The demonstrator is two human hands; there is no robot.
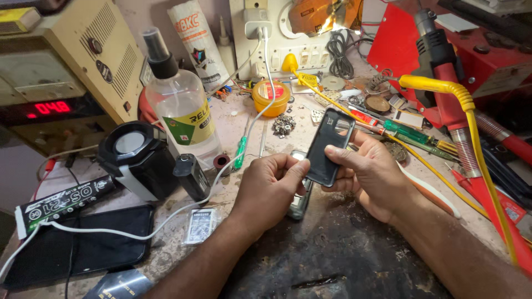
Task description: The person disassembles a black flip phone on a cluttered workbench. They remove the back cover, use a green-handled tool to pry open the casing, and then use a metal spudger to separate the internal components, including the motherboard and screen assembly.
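Note:
My right hand (371, 174) holds a dark phone back cover (328, 147) tilted upright, thumb on its face. My left hand (270, 188) grips a small silver phone body (299, 202) that rests on the worn bench just under the cover, partly hidden by my fingers. The two hands touch at the cover's lower edge. A flat grey phone battery (199, 226) lies on the bench left of my left wrist.
A clear spray bottle (180, 108), black lamp (136, 158), white cable (166, 221) and black smartphone (83, 246) crowd the left. A yellow tin (270, 98), green screwdrivers (413, 135), a yellow cable (476, 138) and red tools (443, 66) fill the back and right.

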